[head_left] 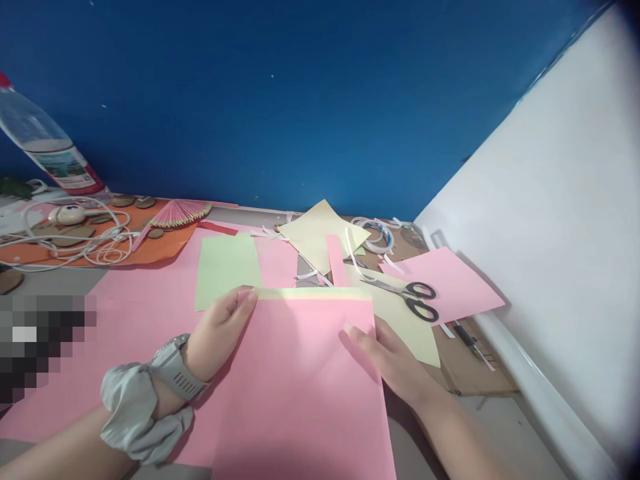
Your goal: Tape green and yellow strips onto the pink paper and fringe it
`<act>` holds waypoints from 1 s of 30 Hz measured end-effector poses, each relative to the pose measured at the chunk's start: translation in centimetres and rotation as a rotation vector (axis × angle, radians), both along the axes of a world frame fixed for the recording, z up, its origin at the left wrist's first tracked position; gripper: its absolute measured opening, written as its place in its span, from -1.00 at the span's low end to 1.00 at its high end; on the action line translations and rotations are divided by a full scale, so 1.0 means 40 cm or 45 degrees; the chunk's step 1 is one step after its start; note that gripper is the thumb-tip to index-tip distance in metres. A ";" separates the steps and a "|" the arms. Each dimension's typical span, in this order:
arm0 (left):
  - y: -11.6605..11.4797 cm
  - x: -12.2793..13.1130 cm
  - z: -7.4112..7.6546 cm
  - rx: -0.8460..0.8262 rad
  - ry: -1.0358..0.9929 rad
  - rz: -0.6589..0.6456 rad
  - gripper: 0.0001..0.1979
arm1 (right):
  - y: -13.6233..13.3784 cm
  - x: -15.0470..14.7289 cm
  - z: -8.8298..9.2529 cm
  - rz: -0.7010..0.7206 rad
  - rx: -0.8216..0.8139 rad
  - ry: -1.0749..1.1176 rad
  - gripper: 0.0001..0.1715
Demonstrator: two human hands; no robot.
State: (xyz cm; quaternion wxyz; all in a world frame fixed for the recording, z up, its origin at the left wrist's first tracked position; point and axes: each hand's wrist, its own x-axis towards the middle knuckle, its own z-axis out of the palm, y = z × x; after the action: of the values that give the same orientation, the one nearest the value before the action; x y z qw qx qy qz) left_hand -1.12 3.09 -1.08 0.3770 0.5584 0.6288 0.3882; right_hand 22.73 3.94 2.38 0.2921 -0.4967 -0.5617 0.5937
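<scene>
A large sheet of pink paper is held up in front of me, with a narrow pale yellow and green band along its top edge. My left hand pinches its upper left corner, thumb on the front. On the right edge, my right hand grips the sheet between the thumb in front and fingers behind it. Behind the top edge lie a green sheet and a pale yellow sheet. Black-handled scissors rest on the yellow sheet, right of the held paper.
A plastic bottle, white cable and pink folded fan stand or lie at the left. Near the blue wall are a yellow square and a tape roll. A pen lies right, beside the white wall.
</scene>
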 end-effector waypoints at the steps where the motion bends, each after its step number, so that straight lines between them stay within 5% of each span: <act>1: 0.000 0.000 0.000 0.000 0.001 0.002 -0.66 | -0.001 0.000 0.000 -0.017 0.014 0.019 -0.51; 8: 0.000 0.000 0.004 -0.016 0.033 -0.095 -0.63 | 0.018 0.011 -0.004 -0.334 0.146 -0.104 -0.55; 15: 0.003 0.000 0.000 -0.024 0.077 -0.105 -0.64 | 0.050 0.036 -0.035 -0.367 0.259 -0.097 -0.71; 21: -0.002 0.001 0.003 -0.007 0.066 -0.103 -0.63 | 0.060 0.047 -0.042 -0.397 0.239 -0.076 -0.60; 30: -0.003 0.004 0.005 -0.004 -0.057 -0.076 -0.66 | 0.063 0.045 -0.057 -0.376 0.041 0.378 -0.58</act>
State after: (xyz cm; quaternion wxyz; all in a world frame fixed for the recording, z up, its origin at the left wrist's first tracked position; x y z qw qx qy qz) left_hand -0.96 2.98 -0.88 0.4032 0.5674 0.6040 0.3882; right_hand 24.53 6.45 0.12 0.4632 -0.4760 -0.4430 0.6022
